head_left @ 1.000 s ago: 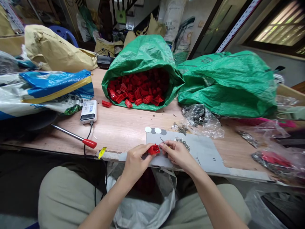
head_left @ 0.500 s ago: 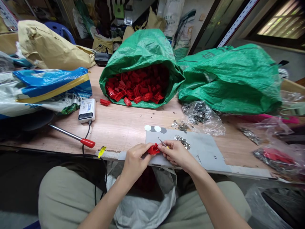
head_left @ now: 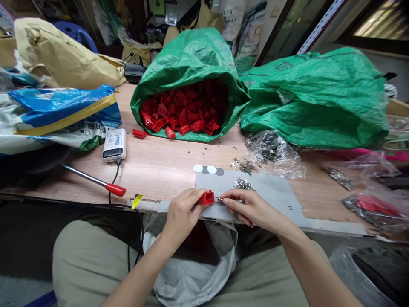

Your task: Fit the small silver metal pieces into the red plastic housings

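Observation:
My left hand point(head_left: 184, 214) is closed around a small red plastic part point(head_left: 208, 197) with a hollow, open end that faces right. Between the thumb and fingers of my right hand point(head_left: 247, 207) is a thin metal rod point(head_left: 219, 198), its tip pointing at the red part and close to it. The rod's other end is hidden in the hand. Both hands are over the front edge of a grey mat point(head_left: 275, 200). Behind the right hand lies a pile of small shiny metal pieces point(head_left: 243, 184).
A green sack point(head_left: 188, 51) spills red parts at the back; another green sack point(head_left: 313, 98) lies right of it. A clear bag point(head_left: 275, 153) holds dark metal pieces. At left are a white power bank point(head_left: 114, 145) and a red-handled lever point(head_left: 115, 189). A whitish sack point(head_left: 191, 281) hangs open below.
My right hand has shifted right and turned, and the rod now points left at the red part instead of up. A thin dark piece on the mat is no longer visible.

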Motion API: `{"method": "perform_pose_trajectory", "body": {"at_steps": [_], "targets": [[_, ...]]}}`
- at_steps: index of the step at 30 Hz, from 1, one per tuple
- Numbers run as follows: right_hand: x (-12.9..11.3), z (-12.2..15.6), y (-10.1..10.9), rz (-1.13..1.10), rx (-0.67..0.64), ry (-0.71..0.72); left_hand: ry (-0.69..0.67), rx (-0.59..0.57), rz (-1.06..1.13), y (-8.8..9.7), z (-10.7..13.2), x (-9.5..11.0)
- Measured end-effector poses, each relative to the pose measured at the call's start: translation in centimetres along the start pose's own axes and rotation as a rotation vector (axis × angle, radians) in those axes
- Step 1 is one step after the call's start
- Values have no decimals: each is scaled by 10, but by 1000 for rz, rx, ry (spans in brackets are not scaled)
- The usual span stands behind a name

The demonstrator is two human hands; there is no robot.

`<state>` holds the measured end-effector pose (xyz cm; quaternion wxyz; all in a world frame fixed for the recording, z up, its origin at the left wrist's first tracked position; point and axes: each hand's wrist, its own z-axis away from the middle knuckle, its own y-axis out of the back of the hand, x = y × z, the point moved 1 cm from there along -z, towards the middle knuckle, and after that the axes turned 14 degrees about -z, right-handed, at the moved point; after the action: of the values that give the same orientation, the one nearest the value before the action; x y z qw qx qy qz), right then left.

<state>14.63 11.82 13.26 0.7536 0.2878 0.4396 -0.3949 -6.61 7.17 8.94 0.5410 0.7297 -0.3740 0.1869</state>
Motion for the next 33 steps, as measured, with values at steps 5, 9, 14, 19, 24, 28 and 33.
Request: {"method": "perform_pose_trajectory", "body": {"at_steps": [5, 9, 14, 19, 24, 28, 33], "targets": [[2, -7, 1, 88, 23, 90, -3, -12, 5, 0, 0, 0], [-1, -10, 1, 157, 15, 145, -9, -7, 5, 1, 0, 0], [-3, -12, 4, 225, 18, 186, -17, 4, -3, -1, 0, -1], [-3, -12, 5, 275, 17, 190, -12, -3, 9, -1, 1, -2], [-6, -13, 6, 282, -1, 205, -17, -1, 10, 0, 0, -1], [-7, -14, 8, 285, -18, 214, -48, 27, 23, -2, 0, -3], [-14, -15, 4, 399, -26, 251, -51, 32, 23, -3, 1, -4]]}}
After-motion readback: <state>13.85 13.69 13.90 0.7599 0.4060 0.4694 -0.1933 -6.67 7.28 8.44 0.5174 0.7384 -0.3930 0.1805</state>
